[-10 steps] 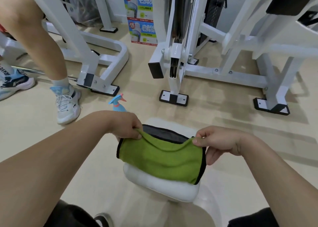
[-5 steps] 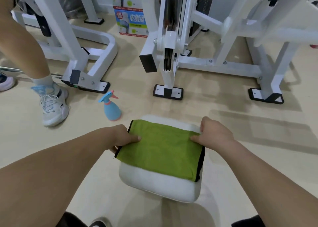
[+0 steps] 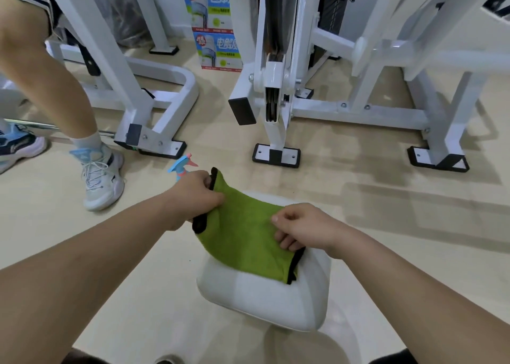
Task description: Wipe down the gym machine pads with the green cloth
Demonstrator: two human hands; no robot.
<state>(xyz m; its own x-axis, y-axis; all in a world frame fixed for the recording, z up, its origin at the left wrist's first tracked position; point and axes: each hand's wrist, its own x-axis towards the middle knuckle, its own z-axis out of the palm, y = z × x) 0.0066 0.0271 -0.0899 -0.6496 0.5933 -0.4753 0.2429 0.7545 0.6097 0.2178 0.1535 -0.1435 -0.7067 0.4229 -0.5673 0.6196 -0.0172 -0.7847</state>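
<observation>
A green cloth [image 3: 245, 231] with black edging drapes over the far part of a white seat pad [image 3: 262, 297] just below me. My left hand [image 3: 193, 195] grips the cloth's left edge and holds it lifted off the pad. My right hand [image 3: 300, 230] pinches the cloth near its right edge, fingers curled into the fabric. The cloth's right corner hangs over the pad's top.
A blue spray bottle [image 3: 180, 166] stands on the floor behind my left hand. White machine frames with black feet [image 3: 276, 156] rise ahead and to the left. Another person's leg and white shoe [image 3: 102, 181] stand at left. Printed boxes [image 3: 218, 32] sit at the back.
The cloth lay flat on the pad under both hands; now my left hand has lifted its left edge up and away, and my right hand has bunched the right side.
</observation>
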